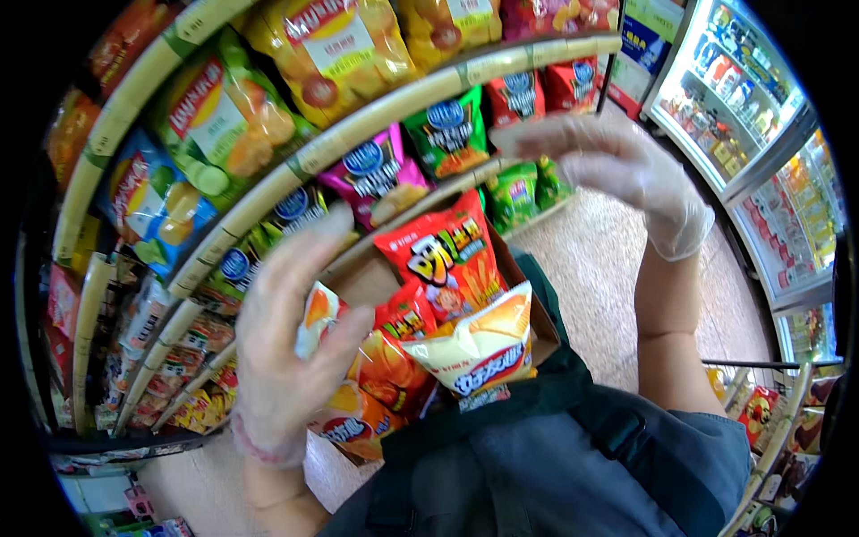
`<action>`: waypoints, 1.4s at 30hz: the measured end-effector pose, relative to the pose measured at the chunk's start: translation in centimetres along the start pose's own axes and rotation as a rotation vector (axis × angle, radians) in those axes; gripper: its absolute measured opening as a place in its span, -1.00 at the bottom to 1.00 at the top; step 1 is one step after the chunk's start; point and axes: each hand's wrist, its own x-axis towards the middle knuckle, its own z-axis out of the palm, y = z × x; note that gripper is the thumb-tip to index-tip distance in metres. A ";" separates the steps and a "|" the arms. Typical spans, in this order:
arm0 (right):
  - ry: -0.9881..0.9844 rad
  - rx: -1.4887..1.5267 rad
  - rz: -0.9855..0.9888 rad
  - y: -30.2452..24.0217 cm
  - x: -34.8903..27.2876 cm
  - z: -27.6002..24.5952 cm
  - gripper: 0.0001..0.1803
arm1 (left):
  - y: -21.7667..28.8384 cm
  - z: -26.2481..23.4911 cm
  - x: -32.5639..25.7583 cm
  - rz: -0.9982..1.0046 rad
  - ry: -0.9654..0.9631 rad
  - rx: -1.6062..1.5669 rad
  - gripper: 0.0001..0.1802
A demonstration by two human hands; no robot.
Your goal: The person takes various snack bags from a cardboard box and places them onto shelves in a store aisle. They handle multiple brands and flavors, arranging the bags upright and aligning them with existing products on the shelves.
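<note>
Both gloved hands are raised with fingers spread, left hand (286, 349) low, right hand (617, 166) higher.

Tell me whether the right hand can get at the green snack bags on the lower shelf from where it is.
Probably yes. The right hand, gloved and open, hovers just above and beside the green bags on the shelf, with nothing between them. The box of snack packs sits lower, nearer the body, out of the way.
</note>
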 end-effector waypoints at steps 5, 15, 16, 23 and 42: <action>-0.027 0.375 0.470 4.8 -8.5 6.3 -0.22 | -0.3 5.2 -8.5 -0.473 -0.073 -0.531 -0.41; -0.245 0.681 0.519 5.1 -9.5 14.8 -0.07 | 0.6 8.9 -8.8 -0.466 -0.122 -0.353 -0.13; -0.248 0.650 0.561 4.8 -9.2 15.2 -0.11 | 0.6 9.1 -8.7 -0.458 -0.138 -0.325 -0.13; 0.021 0.794 0.657 4.7 -8.1 16.8 -0.37 | -0.2 10.3 -8.1 -0.532 0.006 -0.589 -0.09; 0.183 0.815 0.260 -1.5 0.0 15.6 -0.08 | -0.4 9.2 -3.9 -0.638 0.423 -1.203 -0.32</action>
